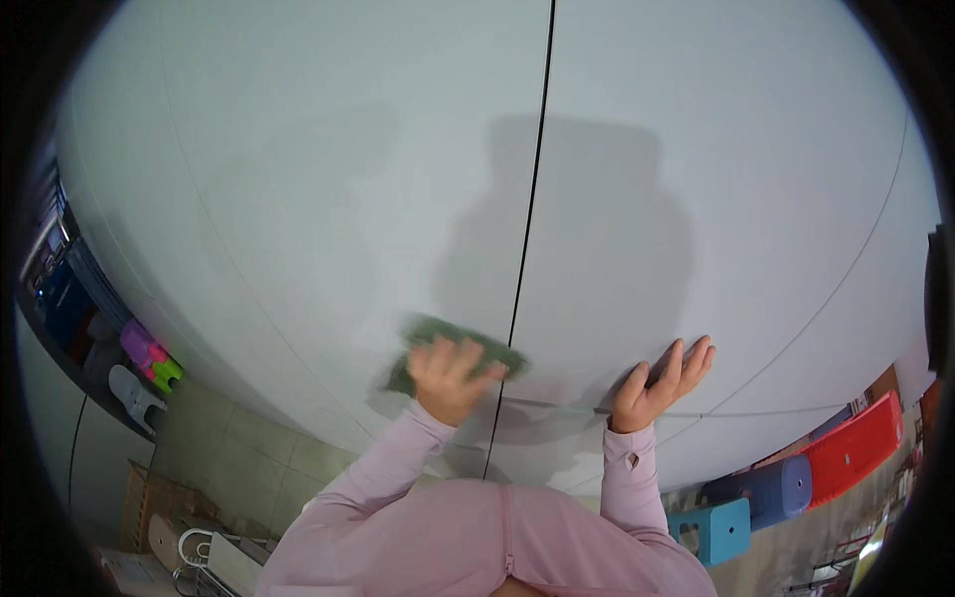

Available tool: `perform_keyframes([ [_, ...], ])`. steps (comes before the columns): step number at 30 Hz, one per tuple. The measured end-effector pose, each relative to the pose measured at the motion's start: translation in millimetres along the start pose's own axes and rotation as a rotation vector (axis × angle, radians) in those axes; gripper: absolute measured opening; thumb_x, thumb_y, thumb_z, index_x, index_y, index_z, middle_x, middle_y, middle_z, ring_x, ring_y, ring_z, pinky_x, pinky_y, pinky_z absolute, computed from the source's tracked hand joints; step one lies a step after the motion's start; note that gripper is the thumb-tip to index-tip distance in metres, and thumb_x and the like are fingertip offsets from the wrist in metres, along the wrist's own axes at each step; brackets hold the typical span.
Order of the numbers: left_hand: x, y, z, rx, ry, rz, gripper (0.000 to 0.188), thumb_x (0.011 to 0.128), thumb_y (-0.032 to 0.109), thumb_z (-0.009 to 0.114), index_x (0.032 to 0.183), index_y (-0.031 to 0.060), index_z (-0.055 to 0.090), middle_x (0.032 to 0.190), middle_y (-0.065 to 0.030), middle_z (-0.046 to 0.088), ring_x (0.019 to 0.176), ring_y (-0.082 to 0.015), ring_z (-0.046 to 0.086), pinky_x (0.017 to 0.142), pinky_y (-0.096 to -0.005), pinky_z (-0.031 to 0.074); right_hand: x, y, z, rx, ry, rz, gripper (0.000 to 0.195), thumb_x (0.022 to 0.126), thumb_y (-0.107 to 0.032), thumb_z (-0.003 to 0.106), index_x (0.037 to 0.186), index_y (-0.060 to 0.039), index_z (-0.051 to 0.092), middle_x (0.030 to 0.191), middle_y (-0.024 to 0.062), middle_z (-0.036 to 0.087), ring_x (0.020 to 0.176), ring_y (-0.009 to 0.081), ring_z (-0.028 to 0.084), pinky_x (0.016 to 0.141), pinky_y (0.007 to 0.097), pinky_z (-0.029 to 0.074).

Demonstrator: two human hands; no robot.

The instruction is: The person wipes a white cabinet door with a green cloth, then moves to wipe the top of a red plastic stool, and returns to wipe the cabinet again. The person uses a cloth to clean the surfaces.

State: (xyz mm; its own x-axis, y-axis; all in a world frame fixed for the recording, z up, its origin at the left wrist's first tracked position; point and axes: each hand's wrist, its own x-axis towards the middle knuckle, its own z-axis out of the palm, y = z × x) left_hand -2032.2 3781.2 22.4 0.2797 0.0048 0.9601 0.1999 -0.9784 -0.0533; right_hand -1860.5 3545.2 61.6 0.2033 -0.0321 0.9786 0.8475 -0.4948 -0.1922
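Note:
My left hand (451,377) lies spread over a green cloth (440,328), pressing it against a large pale grey panelled surface (336,224). Both that hand and the cloth are blurred. The cloth reaches the dark seam (528,224) between two panels. To the right of the seam, my right hand (656,388) touches the same surface with bare fingers apart and holds nothing. A thin line (671,413) crosses the panel beside its wrist. Shadows of my head and arms fall over the panels.
At lower right are a teal stool (725,531), a blue plastic stool (776,485) and a red plastic item (854,448). Purple, pink and green plastic pieces (149,351) and a white plastic stool (134,395) stand at left. A white-framed chair (231,563) is at lower left on the tiled floor (254,440).

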Motion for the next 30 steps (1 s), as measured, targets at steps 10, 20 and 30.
perform_keyframes([
  [10,104.8,-61.1,-47.9,0.052,0.342,-0.424,0.052,0.084,-0.006,0.035,0.131,0.0064,0.056,0.15,-0.0213,0.04,0.14,-0.0475,0.029,0.114,-0.0562,0.021,-0.3,0.1,-0.7,0.028,-0.008,0.019,0.06,0.08,-0.003,0.047,0.14,-0.0053,0.046,0.154,0.0251,0.029,0.146,0.044,0.016,0.117,0.0584,0.011],
  [20,24.8,-25.1,-7.2,0.199,0.119,0.016,0.037,0.083,0.005,0.052,0.119,0.0094,0.06,0.142,-0.0198,0.047,0.137,-0.0438,0.034,0.109,-0.0593,0.027,-0.4,3.7,0.5,0.041,0.0,-0.002,0.059,0.081,-0.005,0.047,0.14,-0.0066,0.046,0.154,0.025,0.029,0.146,0.0439,0.016,0.116,0.0586,0.011],
  [30,-25.1,-13.5,-1.8,0.046,0.081,-0.268,0.052,0.086,0.001,0.043,0.138,0.0044,0.046,0.152,-0.0228,0.031,0.14,-0.0497,0.024,0.112,-0.0636,0.02,-4.0,3.3,0.1,0.043,-0.006,0.016,0.059,0.081,-0.004,0.047,0.14,-0.0063,0.046,0.154,0.0251,0.029,0.146,0.0451,0.016,0.116,0.059,0.012],
])
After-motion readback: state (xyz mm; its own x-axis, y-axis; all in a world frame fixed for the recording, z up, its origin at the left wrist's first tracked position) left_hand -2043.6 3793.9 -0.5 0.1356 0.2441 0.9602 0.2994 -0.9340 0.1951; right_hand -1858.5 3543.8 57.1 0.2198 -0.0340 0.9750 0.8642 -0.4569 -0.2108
